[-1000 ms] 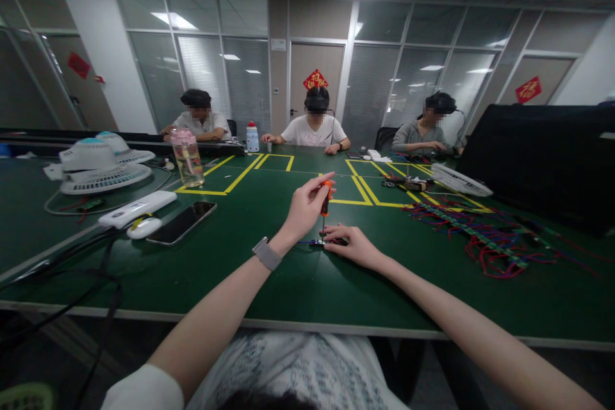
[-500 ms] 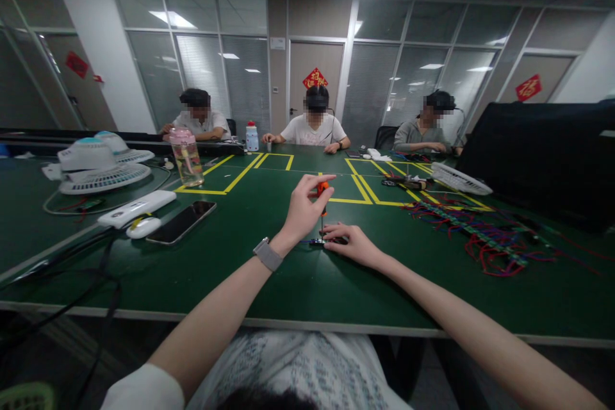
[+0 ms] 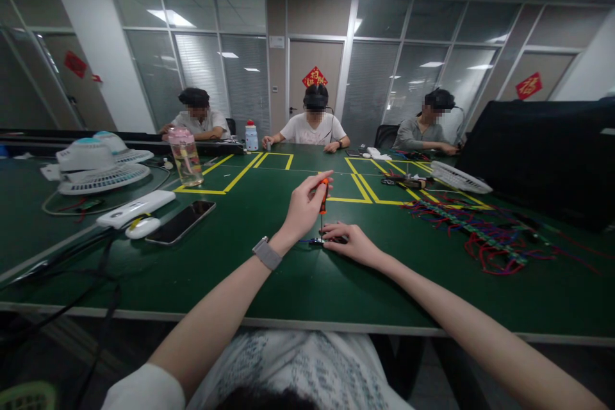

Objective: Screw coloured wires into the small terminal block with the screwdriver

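Two bare hands are held over the near half of a green table (image 3: 307, 295). A small dark part (image 3: 316, 241) lies flat there, straight ahead, with a thin blue wire (image 3: 304, 241) led off to the left. Its right end is pinched by the thumb and fingers of the right hand (image 3: 362, 248); how firmly cannot be told. Above it an orange and black screwdriver (image 3: 323, 200) is held upright, its handle pinched between the thumb and fingers of the left hand (image 3: 303, 206), its tip seemingly set on the part. For a clean turn, the shaft is best kept plumb and pressed straight down while the handle is rolled by the fingertips; the part should be braced against spinning, and the right thumb kept clear of the tip. Farther off, a phone (image 3: 181, 222) is laid on the left and red and blue wires (image 3: 490, 250) are heaped on the right. Beyond, yellow tape (image 3: 350, 200) is stuck down, and three people (image 3: 314, 129) are seated at the far side.
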`<state>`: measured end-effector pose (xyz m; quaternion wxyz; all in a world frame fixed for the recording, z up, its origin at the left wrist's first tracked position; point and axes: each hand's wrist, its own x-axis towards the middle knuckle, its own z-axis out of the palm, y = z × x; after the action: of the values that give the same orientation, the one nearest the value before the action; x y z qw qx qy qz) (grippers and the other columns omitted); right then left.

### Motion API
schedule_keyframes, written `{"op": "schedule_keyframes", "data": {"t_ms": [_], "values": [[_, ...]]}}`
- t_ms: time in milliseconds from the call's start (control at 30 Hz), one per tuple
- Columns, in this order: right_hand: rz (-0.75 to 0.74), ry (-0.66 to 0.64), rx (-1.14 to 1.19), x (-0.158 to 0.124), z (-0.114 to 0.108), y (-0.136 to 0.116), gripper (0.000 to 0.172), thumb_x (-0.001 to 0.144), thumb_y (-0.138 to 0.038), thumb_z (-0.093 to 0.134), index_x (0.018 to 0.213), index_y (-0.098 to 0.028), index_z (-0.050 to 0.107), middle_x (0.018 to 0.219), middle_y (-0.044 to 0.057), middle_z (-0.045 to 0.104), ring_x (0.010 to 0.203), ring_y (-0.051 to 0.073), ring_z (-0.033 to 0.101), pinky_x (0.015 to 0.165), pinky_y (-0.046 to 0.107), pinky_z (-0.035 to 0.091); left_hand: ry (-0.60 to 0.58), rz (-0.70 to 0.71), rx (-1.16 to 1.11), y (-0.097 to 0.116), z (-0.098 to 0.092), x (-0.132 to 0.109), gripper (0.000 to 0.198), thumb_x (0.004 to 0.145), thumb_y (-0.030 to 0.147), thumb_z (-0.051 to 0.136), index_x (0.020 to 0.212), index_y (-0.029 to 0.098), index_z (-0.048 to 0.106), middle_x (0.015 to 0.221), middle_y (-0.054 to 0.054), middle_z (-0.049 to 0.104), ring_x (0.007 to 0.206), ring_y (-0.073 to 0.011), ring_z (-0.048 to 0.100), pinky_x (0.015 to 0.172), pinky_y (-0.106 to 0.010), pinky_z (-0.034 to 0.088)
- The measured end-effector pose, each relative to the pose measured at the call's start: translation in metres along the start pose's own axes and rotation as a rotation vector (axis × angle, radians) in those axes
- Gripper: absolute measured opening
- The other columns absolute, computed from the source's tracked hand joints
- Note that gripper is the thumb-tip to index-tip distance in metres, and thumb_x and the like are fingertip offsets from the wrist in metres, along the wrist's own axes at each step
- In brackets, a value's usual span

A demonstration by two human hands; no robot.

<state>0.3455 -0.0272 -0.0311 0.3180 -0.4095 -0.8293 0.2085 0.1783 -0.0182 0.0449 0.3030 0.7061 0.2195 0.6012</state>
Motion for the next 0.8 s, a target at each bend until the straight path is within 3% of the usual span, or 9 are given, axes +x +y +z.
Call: {"op": "schedule_keyframes", "data": {"t_ms": [200, 367, 500, 633, 700, 800], "values": [[0.004, 0.003, -0.004, 0.0000, 0.0000, 0.0002, 0.026, 0.078, -0.039, 0.066, 0.095, -0.022, 0.074, 0.113, 0.011, 0.068, 0.114, 0.027, 0.058, 0.109, 0.053, 0.026, 0.039, 0.022, 0.068, -0.0035, -0.0008, 0.0026, 0.027, 0.086, 0.023, 0.052, 0.109, 0.021, 0.066, 0.114, -0.008, 0.057, 0.099, -0.0161, 0.058, 0.077, -0.024, 0.052], [0.002, 0.009, 0.000, 0.0003, 0.0003, -0.0005, 0.026, 0.078, -0.039, 0.066, 0.095, -0.021, 0.074, 0.113, 0.010, 0.068, 0.113, 0.027, 0.059, 0.109, 0.053, 0.026, -0.010, -0.016, 0.026, -0.0039, -0.0008, 0.0017, 0.030, 0.086, 0.023, 0.053, 0.113, 0.019, 0.063, 0.101, -0.007, 0.061, 0.081, -0.0125, 0.061, 0.071, -0.024, 0.052], [0.003, 0.006, 0.004, 0.0003, 0.0006, 0.0005, 0.026, 0.078, -0.039, 0.065, 0.095, -0.021, 0.074, 0.113, 0.010, 0.068, 0.113, 0.027, 0.058, 0.110, 0.052, 0.025, 0.043, 0.074, 0.195, -0.0024, 0.0002, -0.0016, 0.028, 0.085, 0.030, 0.057, 0.110, 0.022, 0.066, 0.108, -0.007, 0.053, 0.094, -0.0147, 0.056, 0.079, -0.025, 0.051], [0.004, 0.006, 0.009, 0.0002, 0.0008, 0.0012, 0.026, 0.078, -0.039, 0.066, 0.095, -0.022, 0.074, 0.113, 0.010, 0.068, 0.113, 0.027, 0.058, 0.110, 0.052, 0.025, -0.041, 0.010, 0.031, -0.0036, 0.0024, -0.0028, 0.034, 0.093, 0.032, 0.041, 0.122, 0.022, 0.057, 0.115, -0.009, 0.054, 0.095, -0.0150, 0.059, 0.076, -0.025, 0.053], [0.003, 0.007, 0.008, 0.0001, 0.0008, 0.0014, 0.026, 0.077, -0.039, 0.066, 0.095, -0.022, 0.074, 0.114, 0.010, 0.068, 0.114, 0.027, 0.058, 0.109, 0.052, 0.026, -0.077, -0.028, -0.047, -0.0045, 0.0028, -0.0029, 0.036, 0.093, 0.032, 0.042, 0.125, 0.021, 0.054, 0.109, -0.008, 0.058, 0.088, -0.0144, 0.062, 0.072, -0.026, 0.054], [0.000, 0.009, 0.009, 0.0000, 0.0006, 0.0011, 0.026, 0.077, -0.040, 0.066, 0.095, -0.022, 0.074, 0.113, 0.010, 0.068, 0.113, 0.027, 0.059, 0.109, 0.052, 0.026, -0.027, 0.020, 0.058, -0.0044, 0.0020, -0.0032, 0.031, 0.088, 0.031, 0.052, 0.117, 0.022, 0.060, 0.104, -0.006, 0.057, 0.089, -0.0138, 0.060, 0.076, -0.026, 0.053]]}}
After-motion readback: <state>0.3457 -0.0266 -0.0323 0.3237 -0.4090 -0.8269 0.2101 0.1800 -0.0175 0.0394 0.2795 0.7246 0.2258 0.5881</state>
